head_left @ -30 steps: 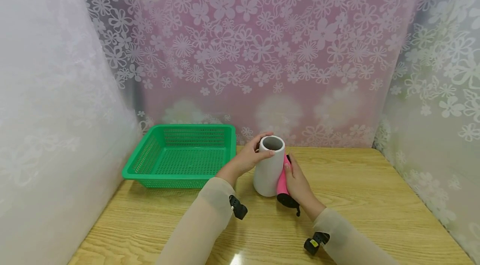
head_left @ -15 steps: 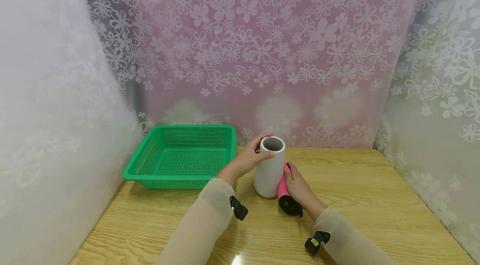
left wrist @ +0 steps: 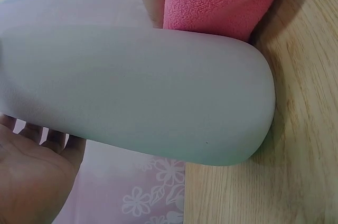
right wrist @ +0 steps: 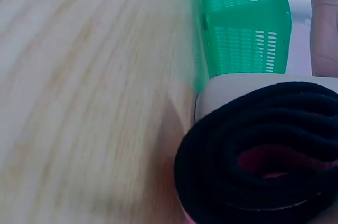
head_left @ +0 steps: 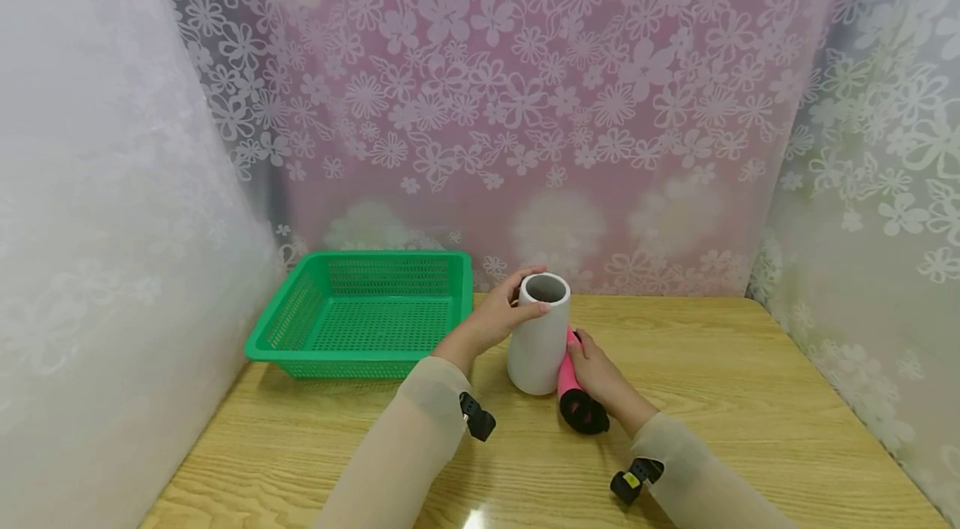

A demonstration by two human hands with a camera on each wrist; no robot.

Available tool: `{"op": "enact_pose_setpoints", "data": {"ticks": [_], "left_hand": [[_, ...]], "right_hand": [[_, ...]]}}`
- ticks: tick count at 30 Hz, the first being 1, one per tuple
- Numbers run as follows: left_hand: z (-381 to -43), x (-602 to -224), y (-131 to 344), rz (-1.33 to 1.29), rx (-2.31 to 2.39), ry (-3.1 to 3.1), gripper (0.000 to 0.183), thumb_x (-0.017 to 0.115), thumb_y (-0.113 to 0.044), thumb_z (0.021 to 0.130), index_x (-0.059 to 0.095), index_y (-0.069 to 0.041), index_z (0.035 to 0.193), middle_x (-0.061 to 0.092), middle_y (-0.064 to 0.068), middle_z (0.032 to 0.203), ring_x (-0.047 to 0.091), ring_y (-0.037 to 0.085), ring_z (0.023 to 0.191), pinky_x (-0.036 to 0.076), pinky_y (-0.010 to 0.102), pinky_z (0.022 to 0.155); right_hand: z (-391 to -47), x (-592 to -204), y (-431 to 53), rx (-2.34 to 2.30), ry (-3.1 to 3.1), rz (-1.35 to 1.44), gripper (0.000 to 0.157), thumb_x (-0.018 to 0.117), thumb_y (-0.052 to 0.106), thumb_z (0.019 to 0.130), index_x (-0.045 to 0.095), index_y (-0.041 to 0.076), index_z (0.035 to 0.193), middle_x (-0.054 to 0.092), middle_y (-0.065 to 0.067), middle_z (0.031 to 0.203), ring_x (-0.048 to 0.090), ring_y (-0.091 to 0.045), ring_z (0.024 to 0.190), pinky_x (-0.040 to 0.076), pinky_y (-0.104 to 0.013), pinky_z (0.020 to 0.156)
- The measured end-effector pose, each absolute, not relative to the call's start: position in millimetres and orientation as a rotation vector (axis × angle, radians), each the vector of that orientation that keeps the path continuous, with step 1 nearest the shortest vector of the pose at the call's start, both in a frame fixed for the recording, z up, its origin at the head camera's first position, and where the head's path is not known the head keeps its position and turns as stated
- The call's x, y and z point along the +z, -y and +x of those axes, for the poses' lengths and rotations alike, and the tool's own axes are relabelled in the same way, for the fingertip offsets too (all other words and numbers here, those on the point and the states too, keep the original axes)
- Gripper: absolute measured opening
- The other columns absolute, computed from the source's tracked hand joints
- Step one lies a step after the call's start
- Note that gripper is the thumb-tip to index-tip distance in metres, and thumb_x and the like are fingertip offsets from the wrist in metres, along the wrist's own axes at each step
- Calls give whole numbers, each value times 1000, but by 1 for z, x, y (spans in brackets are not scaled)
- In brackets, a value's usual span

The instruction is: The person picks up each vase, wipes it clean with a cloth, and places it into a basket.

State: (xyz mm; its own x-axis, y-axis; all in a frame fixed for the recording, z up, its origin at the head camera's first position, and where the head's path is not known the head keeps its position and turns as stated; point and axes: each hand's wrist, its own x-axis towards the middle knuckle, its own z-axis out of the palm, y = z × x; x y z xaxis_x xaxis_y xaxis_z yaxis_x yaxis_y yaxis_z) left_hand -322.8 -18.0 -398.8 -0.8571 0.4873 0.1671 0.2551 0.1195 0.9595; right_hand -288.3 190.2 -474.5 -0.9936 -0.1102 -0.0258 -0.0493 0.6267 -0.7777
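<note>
A white tapered vase (head_left: 538, 346) stands upright on the table, its round mouth facing up. My left hand (head_left: 491, 321) grips its upper part, thumb on the near side and fingers around the far side. In the left wrist view the vase (left wrist: 142, 94) lies across the picture, with my left hand (left wrist: 37, 174) at its upper end. My right hand (head_left: 600, 371) holds a rolled pink fleece cloth (head_left: 567, 375) with black ends close against the vase's right side. Its layered black end (right wrist: 211, 145) fills the lower part of the right wrist view.
A green perforated plastic basket (head_left: 360, 356) sits to the left on the wooden table (head_left: 720, 396). Pink and white flowered curtains (head_left: 480, 96) enclose the back and sides. Each wrist wears a small black camera (head_left: 480, 421).
My right hand and the pink roll have shifted slightly down toward me, and the roll's black end has tilted to show its opening. My left hand and the vase have stayed put.
</note>
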Motion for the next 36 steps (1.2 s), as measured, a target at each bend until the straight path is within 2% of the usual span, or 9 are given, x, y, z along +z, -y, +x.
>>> {"op": "enact_pose_setpoints", "data": {"ticks": [7,14,20,30,36], "left_hand": [[-321,-397,18,739,1815,-2214,60,70,-30,96,42,-41,149,46,-4,148,45,23,136,39,52,109],[-322,-399,17,725,1814,-2227,62,67,-26,98,40,-37,152,44,-2,150,44,26,137,38,54,109],[-322,-398,18,743,1810,-2224,63,69,-29,97,40,-34,153,45,-4,148,45,24,135,39,53,109],[-324,-399,18,755,1809,-2218,61,68,-31,97,41,-36,151,46,-3,147,47,23,134,40,52,108],[-324,-399,18,749,1809,-2210,64,68,-29,97,39,-31,154,44,-3,149,45,24,135,39,53,108]], "right_hand": [[-288,-468,-194,-1262,-2741,-139,61,28,31,111,15,-9,155,22,-37,155,21,-51,144,16,-62,117],[-286,-462,-200,-1250,-2705,-152,61,32,32,110,16,-4,157,22,-34,157,21,-51,144,15,-64,115],[-282,-453,-205,-1208,-2708,-168,63,34,33,110,14,-3,158,20,-33,158,20,-51,145,15,-65,115],[-273,-426,-213,-1115,-2777,-212,66,34,40,109,14,3,160,23,-33,157,27,-54,141,23,-69,111],[-268,-414,-216,-1129,-2795,-241,63,32,40,110,13,7,161,24,-32,157,28,-52,141,25,-68,110]]}}
